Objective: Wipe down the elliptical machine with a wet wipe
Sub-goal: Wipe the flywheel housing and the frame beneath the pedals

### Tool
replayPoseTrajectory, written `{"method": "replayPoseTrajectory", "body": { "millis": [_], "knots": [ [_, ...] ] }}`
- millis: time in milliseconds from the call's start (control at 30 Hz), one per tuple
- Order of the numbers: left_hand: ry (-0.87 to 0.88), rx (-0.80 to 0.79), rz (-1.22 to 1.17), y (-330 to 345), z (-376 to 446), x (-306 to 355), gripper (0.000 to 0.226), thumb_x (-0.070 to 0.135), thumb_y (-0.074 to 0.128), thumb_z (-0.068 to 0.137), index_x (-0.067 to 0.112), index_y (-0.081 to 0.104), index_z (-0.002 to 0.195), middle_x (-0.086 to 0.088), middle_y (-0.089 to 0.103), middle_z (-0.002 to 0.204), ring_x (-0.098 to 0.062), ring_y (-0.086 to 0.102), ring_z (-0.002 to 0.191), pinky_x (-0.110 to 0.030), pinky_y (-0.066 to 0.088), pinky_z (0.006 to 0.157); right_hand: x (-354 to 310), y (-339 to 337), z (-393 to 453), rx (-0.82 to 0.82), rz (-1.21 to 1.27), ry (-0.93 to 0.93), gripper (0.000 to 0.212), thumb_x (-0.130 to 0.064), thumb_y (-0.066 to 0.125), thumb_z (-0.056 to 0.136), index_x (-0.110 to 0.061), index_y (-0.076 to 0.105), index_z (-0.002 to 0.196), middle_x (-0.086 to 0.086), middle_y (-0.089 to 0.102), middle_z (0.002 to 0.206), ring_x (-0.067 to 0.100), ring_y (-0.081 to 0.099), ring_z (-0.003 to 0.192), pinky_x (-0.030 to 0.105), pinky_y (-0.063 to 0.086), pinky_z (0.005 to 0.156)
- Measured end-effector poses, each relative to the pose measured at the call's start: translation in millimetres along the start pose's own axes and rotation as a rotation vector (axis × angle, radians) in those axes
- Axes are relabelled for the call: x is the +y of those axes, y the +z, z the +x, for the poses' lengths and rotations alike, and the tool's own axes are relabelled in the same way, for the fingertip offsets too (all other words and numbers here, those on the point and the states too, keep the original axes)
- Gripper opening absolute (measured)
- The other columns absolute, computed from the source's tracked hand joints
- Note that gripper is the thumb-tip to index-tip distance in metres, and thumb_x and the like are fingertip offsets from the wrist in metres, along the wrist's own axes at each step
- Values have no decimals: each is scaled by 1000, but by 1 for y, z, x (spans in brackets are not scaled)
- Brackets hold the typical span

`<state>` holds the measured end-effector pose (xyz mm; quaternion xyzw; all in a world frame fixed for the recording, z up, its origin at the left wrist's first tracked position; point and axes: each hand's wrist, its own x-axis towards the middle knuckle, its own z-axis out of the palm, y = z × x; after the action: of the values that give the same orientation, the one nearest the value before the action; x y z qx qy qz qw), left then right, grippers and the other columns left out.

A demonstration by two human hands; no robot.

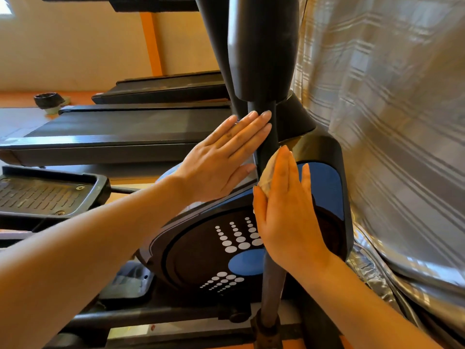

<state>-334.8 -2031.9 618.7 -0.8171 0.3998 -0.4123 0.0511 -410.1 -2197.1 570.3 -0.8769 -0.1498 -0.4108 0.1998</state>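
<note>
Against the dark upright post (264, 137) of the elliptical machine (198, 250): wet wipe (267, 176), crumpled, pressed to the post's right face under the flat, straight-fingered right hand (286, 210). Left hand (221, 157), also flat and gripping nothing, braces the post's opposite side, slightly higher. Post's long axis runs up and down between both palms, so the wiping stroke likely follows it; the right hand carries the wipe.

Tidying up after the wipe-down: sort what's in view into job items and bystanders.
Job: wet wipe under right hand; left hand flat on elliptical post; flywheel cover; pedal.
Bystanders: treadmills; silver cover; black cap.
</note>
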Motion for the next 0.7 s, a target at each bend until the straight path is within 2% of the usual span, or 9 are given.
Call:
{"method": "replayPoseTrajectory", "body": {
  "millis": [167,300,500,633,700],
  "knots": [
    [71,56,-83,1,11,-2,54,33,21,108,4,23,154,-14,26,161,-24,10,151,-40,4,125,2,7,-24,89,-99,-48,60,-32,35,103,1,17,149,24,33,154,38,33,142,51,29,116],
    [56,116,-254,7,13,1,51,26,27,108,0,30,151,-18,28,159,-34,16,150,-48,15,124,9,9,-23,97,-88,-111,62,-30,36,101,2,16,150,24,30,155,36,28,145,50,26,118],
    [48,106,-260,8,9,6,52,28,25,108,0,30,151,-16,27,160,-33,16,151,-48,16,124,10,11,-16,120,107,-94,68,-32,39,98,3,16,151,24,30,155,35,31,142,48,31,113],
    [81,116,-280,10,3,12,54,30,24,108,0,27,152,-18,26,160,-33,16,151,-52,20,122,9,11,-36,94,56,-111,62,-34,32,103,-4,13,154,17,18,162,30,18,149,47,32,116],
    [75,118,-276,12,2,12,53,30,24,108,1,25,153,-16,24,161,-31,14,152,-50,18,123,12,12,-49,108,-19,-162,59,-32,31,104,-4,14,154,18,18,161,31,16,150,50,31,116]
  ]
}}
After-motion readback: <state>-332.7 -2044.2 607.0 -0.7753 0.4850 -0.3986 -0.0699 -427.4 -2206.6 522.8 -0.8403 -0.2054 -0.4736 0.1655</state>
